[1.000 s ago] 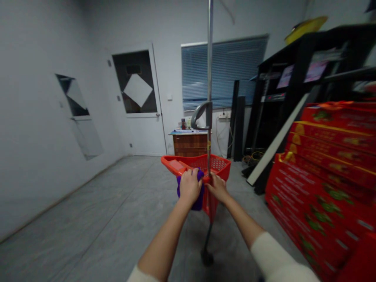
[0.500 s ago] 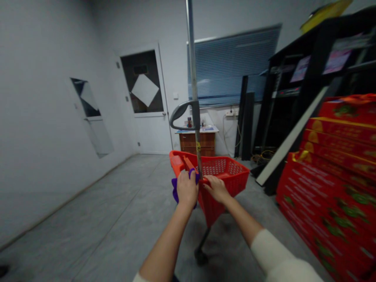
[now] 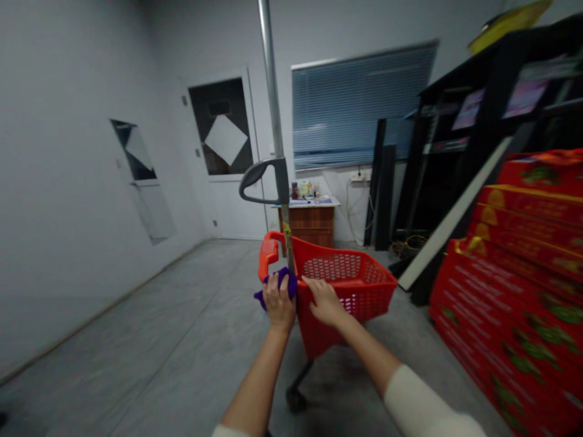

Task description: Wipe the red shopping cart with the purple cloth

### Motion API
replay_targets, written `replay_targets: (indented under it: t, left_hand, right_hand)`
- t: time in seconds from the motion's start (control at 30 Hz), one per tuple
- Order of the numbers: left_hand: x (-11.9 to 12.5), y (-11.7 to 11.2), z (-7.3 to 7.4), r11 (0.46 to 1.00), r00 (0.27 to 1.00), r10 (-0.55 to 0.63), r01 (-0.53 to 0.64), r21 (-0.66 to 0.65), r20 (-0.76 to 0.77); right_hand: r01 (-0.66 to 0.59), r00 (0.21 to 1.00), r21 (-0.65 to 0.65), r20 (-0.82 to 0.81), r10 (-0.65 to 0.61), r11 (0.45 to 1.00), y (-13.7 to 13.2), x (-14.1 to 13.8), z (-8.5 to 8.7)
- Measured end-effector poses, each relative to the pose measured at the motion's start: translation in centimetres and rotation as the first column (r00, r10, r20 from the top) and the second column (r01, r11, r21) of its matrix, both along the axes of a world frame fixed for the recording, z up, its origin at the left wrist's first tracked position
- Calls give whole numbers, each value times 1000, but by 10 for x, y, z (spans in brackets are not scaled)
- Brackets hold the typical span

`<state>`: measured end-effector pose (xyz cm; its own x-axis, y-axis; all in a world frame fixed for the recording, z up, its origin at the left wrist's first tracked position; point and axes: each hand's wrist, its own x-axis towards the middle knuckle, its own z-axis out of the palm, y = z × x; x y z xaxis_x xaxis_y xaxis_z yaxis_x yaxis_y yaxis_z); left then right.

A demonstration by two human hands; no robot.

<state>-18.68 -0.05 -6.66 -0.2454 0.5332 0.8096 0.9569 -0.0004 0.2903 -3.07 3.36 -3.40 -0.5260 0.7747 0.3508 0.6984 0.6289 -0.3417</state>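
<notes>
Red plastic shopping-cart basket (image 3: 319, 328): left hand (image 3: 279, 302) at its near corner, grip closed on a purple cloth (image 3: 283, 281); right hand (image 3: 322, 301) on the rim, grip half open, holding nothing. Metal pole (image 3: 272, 91) rises beside the cloth, now leaning further left than earlier. Red printed cartons (image 3: 510, 291) stand to the basket's right.

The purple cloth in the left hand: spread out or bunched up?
Bunched up: the purple cloth is crumpled under the left hand, against the red trolley basket, with one corner poking out.
</notes>
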Motion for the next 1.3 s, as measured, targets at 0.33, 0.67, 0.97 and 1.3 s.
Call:
replay_targets:
  t: [0.33,0.67,0.97,1.3]
  left_hand:
    - [-18,-7,-17,934,898,-325,256,-248,-296]
    - [59,20,57,864,935,-208,37,-501,-289]
    - [38,23,75,813,946,-167,-28,-582,-279]
    - [45,15,63,829,924,-233,26,-559,-302]
  right_hand:
    - [66,998,-87,24,-64,994,13,21,-25]
    - [146,985,-79,102,-138,986,28,62,-35]
    - [192,976,-94,121,-180,977,18,47,-43]
    - [101,984,-59,151,-92,993,19,79,-52]
